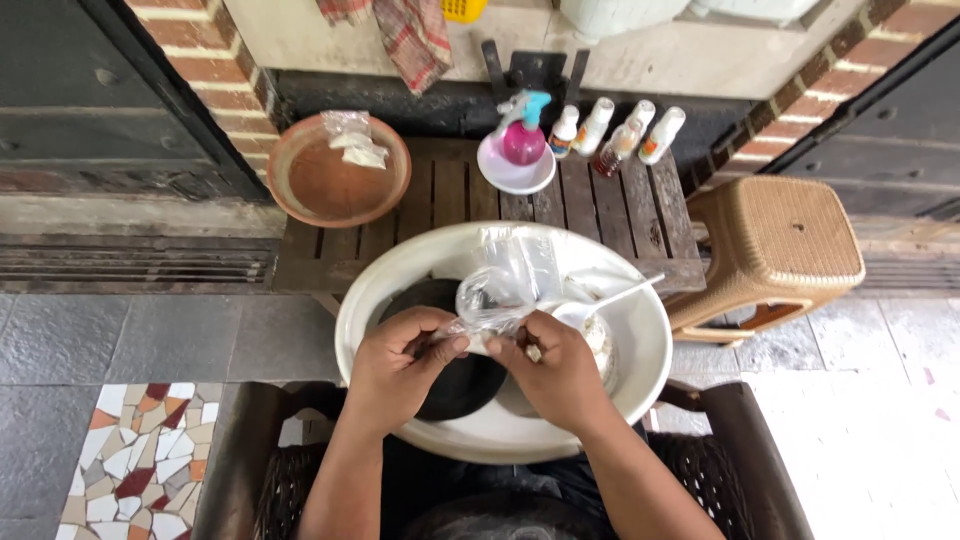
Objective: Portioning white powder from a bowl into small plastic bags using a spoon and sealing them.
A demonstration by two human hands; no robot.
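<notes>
Both my hands pinch a clear plastic bag [500, 285] over a large white basin [400, 275]. My left hand [400, 365] grips the bag's lower left edge. My right hand [560, 375] grips its lower right edge and covers part of a small cup. A round black pot [450, 385] lies inside the basin, under my left hand. A white spoon [610, 300] rests in the cup at the basin's right side.
A low wooden slatted table [620, 215] holds a terracotta bowl [335, 185] with small packets, a pink spray bottle [523, 140] in a white dish, and several small bottles [625, 135]. A tan plastic stool [775, 245] stands at right. I sit in a dark wicker chair [745, 450].
</notes>
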